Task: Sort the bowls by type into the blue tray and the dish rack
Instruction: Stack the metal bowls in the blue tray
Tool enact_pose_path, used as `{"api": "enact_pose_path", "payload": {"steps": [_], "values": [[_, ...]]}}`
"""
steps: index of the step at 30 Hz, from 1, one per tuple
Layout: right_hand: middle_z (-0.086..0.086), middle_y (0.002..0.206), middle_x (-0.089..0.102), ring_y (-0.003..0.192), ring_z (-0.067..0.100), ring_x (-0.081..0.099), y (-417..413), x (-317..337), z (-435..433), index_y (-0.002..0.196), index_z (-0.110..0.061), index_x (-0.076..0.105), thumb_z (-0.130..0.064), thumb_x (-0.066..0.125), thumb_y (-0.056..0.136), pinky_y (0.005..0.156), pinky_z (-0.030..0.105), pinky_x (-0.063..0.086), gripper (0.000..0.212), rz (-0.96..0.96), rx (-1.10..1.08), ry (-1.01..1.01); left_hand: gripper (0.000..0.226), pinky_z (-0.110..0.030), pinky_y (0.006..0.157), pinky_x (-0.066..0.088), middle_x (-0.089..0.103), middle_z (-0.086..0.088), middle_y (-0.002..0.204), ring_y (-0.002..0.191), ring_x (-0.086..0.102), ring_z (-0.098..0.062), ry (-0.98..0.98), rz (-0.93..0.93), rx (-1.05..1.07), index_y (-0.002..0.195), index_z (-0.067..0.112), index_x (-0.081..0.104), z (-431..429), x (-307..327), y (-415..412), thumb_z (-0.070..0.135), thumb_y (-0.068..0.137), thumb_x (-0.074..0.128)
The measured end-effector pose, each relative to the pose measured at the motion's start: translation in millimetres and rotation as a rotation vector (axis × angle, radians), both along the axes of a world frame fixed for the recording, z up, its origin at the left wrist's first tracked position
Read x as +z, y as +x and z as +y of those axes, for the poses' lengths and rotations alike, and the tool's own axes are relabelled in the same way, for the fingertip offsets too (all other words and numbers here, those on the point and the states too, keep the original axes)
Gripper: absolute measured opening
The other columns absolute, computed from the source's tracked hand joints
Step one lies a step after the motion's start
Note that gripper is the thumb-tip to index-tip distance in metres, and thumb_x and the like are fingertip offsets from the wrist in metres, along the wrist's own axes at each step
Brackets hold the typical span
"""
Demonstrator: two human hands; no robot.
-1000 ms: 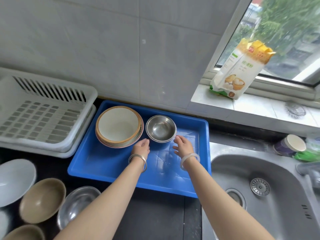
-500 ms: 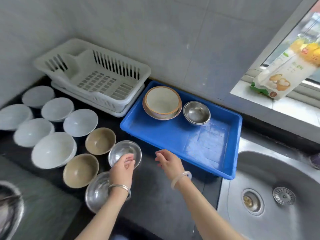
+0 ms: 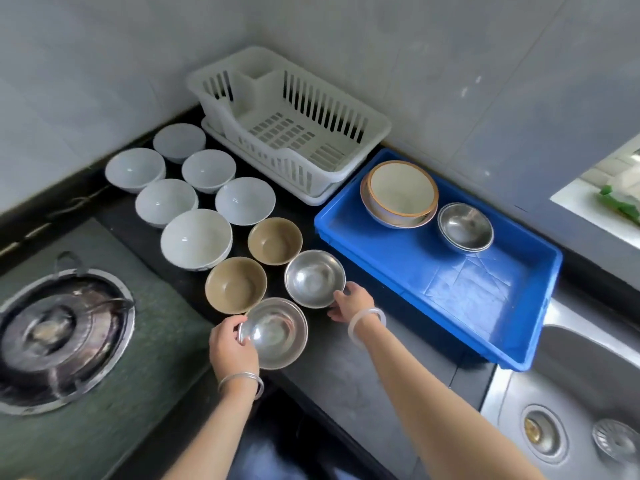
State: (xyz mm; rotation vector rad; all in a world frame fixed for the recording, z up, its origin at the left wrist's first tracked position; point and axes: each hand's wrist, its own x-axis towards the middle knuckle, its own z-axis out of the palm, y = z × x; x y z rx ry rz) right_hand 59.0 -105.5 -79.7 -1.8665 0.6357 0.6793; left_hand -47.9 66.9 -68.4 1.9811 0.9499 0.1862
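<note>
Both moved onto rims: left hand grips near steel bowl, right hand seemingly pinches far steel bowl.

Dish rack at bench back; tray just right of it. In tray's far end, stacked bowls, single bowl to their right. Loose bowls left of tray, before rack; nearest bowl frontmost, second bowl behind it. Stove left, sink right.

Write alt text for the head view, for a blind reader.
The left hand grips the near steel bowl and the right hand a second steel bowl, on a dark counter beside tan bowls and white bowls. To the right, a blue tray holds stacked bowls; a white rack stands by the wall.
</note>
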Motion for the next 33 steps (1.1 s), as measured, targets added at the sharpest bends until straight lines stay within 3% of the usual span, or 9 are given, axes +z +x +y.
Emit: {"api": "enact_pose_path", "payload": {"steps": [2,6,10,13,17,21,26,30,33], "values": [[0.003,0.078,0.068,0.063,0.014,0.071,0,2,1,0.106,-0.012,0.059,-0.012,0.046,0.091,0.075,0.034,0.060,0.020,-0.014,-0.028,-0.005,0.035,-0.034,0.081,0.049,0.061,-0.013,0.107,0.092,0.063,-0.029,-0.081,0.007,0.063,0.100,0.008,0.063,3,-4,-1,-0.014,0.077,0.050],[0.002,0.086,0.065,0.055,0.010,0.069,-8,16,-7,0.092,-0.016,0.059,-0.008,0.047,0.090,0.051,0.017,0.054,0.014,-0.081,-0.083,0.001,0.030,-0.027,0.082,0.047,0.069,-0.007,0.101,0.095,0.066,-0.024,-0.190,0.014,0.117,0.098,0.010,0.064,4,-5,-1,-0.009,0.078,0.053],[0.005,0.086,0.067,0.054,0.008,0.069,-16,33,-20,0.086,-0.014,0.061,-0.008,0.048,0.088,0.056,0.019,0.056,0.015,-0.167,-0.091,-0.005,0.031,-0.027,0.085,0.047,0.070,-0.009,0.102,0.092,0.065,-0.021,-0.267,0.023,0.104,0.099,0.009,0.066,-1,-3,0,-0.011,0.078,0.054],[0.005,0.084,0.069,0.059,0.010,0.070,-23,43,-27,0.086,-0.017,0.061,-0.009,0.049,0.088,0.065,0.028,0.060,0.015,-0.197,-0.011,-0.032,0.032,-0.028,0.088,0.047,0.070,-0.009,0.104,0.089,0.063,-0.018,-0.345,0.045,0.064,0.104,0.009,0.066,-5,-4,5,-0.008,0.079,0.056],[0.005,0.079,0.069,0.056,0.010,0.069,-33,48,-29,0.089,-0.014,0.062,-0.012,0.052,0.089,0.064,0.031,0.061,0.010,-0.188,0.116,-0.126,0.031,-0.026,0.088,0.045,0.070,-0.002,0.105,0.092,0.061,-0.014,-0.438,0.072,-0.031,0.111,0.012,0.066,-13,-6,16,0.004,0.081,0.063],[0.002,0.075,0.066,0.054,0.009,0.069,-41,47,-29,0.084,-0.017,0.059,-0.013,0.050,0.089,0.047,0.018,0.052,0.011,-0.164,0.214,-0.198,0.028,-0.028,0.092,0.046,0.070,-0.003,0.107,0.094,0.062,-0.014,-0.506,0.076,-0.077,0.111,0.011,0.067,-19,-9,28,0.007,0.084,0.061],[0.005,0.083,0.066,0.063,0.016,0.070,-49,40,-26,0.084,-0.015,0.057,-0.012,0.048,0.090,0.063,0.032,0.060,0.011,-0.124,0.318,-0.270,0.020,-0.045,0.094,0.050,0.072,-0.003,0.101,0.099,0.064,-0.025,-0.503,0.112,-0.121,0.096,0.018,0.072,-16,-16,29,0.020,0.088,0.053],[-0.001,0.077,0.061,0.064,0.018,0.070,-51,35,-21,0.086,-0.018,0.053,-0.013,0.045,0.089,0.059,0.028,0.057,0.010,-0.117,0.341,-0.282,0.015,-0.046,0.087,0.055,0.070,-0.005,0.083,0.081,0.065,-0.024,-0.539,0.137,-0.109,0.080,0.021,0.070,-15,-20,25,0.023,0.087,0.057],[-0.002,0.078,0.060,0.061,0.016,0.069,-52,31,-20,0.090,-0.021,0.051,-0.016,0.046,0.090,0.053,0.021,0.053,0.007,-0.116,0.311,-0.255,0.013,-0.041,0.082,0.057,0.069,-0.006,0.083,0.076,0.064,-0.021,-0.556,0.141,-0.127,0.092,0.013,0.070,-16,-21,24,0.014,0.087,0.058]]}}
